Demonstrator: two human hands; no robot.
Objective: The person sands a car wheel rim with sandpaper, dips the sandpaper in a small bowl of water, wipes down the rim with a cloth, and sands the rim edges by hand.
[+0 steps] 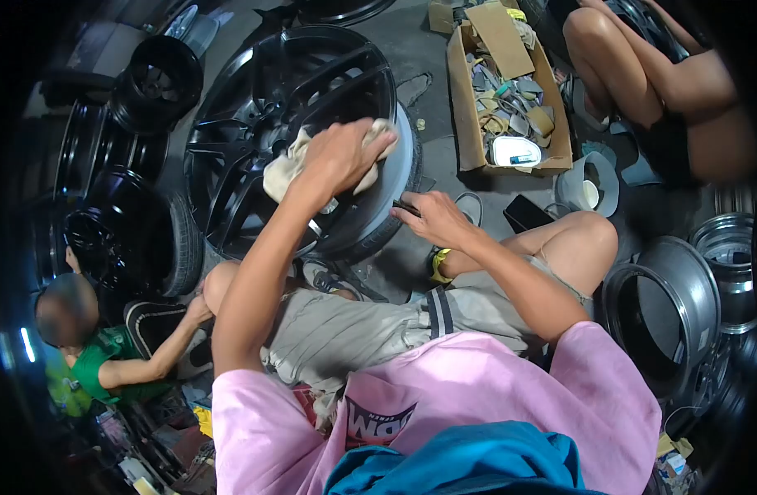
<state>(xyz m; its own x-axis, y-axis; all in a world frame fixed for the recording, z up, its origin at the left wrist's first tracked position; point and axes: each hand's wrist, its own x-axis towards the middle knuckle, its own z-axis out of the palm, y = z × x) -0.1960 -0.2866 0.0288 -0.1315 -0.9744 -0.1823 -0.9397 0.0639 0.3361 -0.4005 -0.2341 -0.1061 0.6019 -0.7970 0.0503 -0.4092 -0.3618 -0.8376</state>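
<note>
A black multi-spoke wheel rim (267, 124) leans in front of me, with a pale grey curved band (409, 153) and a tyre (378, 239) at its right side. My left hand (339, 161) is closed on a cream cloth (286, 175), pressed against the right part of the rim. Lower right, beside the tyre, my right hand (442, 221) grips a slim dark object (406, 207). Most of that object is hidden by the fingers, so its kind is unclear.
A cardboard box (458, 99) full of scraps and pads stands ahead right. Near it are a phone (527, 214) and a plastic container with a cup (589, 195). Bare rims (675, 289) stand right, black rims (151, 82) left. People sit at both sides.
</note>
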